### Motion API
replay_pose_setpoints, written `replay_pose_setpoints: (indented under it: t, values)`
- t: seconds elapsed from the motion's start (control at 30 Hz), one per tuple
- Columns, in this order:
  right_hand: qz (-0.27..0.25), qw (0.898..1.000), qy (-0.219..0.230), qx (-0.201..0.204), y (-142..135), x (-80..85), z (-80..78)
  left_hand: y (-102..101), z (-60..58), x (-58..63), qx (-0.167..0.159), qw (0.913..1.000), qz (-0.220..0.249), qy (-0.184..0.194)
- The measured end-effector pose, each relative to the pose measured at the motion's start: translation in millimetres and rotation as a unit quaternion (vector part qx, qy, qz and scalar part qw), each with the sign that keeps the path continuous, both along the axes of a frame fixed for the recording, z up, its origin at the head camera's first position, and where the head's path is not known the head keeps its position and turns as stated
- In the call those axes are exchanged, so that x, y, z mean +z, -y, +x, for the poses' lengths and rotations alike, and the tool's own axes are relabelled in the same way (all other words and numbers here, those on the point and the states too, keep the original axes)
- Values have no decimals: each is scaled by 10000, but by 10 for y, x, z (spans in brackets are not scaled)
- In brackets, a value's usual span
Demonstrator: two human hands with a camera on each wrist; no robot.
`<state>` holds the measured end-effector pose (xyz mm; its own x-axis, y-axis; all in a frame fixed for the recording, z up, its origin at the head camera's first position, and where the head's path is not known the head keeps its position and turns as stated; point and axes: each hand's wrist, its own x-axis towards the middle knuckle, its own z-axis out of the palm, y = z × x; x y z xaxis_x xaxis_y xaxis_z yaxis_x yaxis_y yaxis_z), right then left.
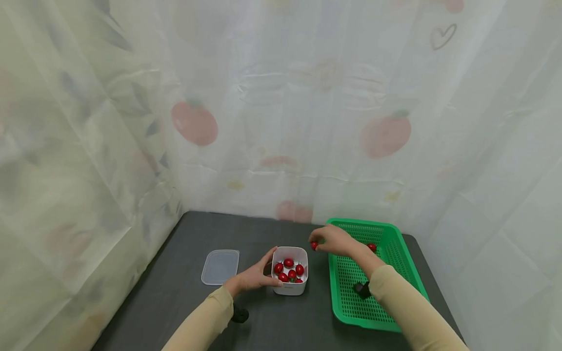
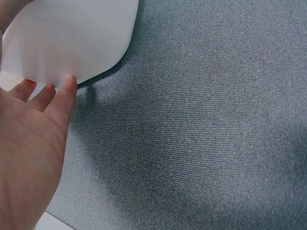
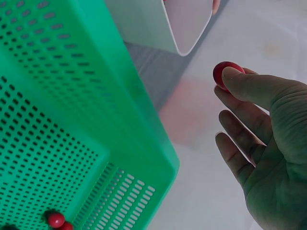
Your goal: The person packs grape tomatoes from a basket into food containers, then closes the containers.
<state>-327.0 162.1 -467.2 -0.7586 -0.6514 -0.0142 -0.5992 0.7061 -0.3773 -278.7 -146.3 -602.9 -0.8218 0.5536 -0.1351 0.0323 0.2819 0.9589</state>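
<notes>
Closest in, two pale sleeves (image 1: 202,319) reached over the dark table (image 1: 268,324). The left hand (image 1: 251,279) gripped the white box (image 1: 290,290) — thumb at its near corner, fingers (image 2: 66,93) spread wide against its left side — and several tomatoes (image 1: 288,263) lay inside. Left of the box, a lid (image 1: 221,267) lay flat. On the right stood the green basket (image 1: 335,292), two more tomatoes (image 3: 56,220) visible in it. Farther off, the right hand (image 1: 335,240) pinched one tomato (image 1: 313,245), its other fingers loose, in the air between box and basket. Behind hung a pale curtain (image 1: 285,122) printed with fruit.
</notes>
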Motion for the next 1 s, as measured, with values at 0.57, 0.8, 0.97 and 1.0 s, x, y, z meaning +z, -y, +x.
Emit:
replay_pose_setpoints:
  t: [0.57, 0.8, 0.97, 1.0]
  values:
    - [354, 9992, 34, 164, 340, -122, -18, 1, -18, -17, -36, 10000, 50, 61]
    - [397, 9991, 62, 129, 426, -182, -50, -1, -16, -9, -39, 9999, 61, 96]
    - [610, 9980, 38, 181, 500, -248, -78, -1, -15, -21, -87, 9998, 118, 125]
    - [617, 9979, 35, 196, 515, -262, -82, 0, -16, -25, -98, 9998, 128, 129]
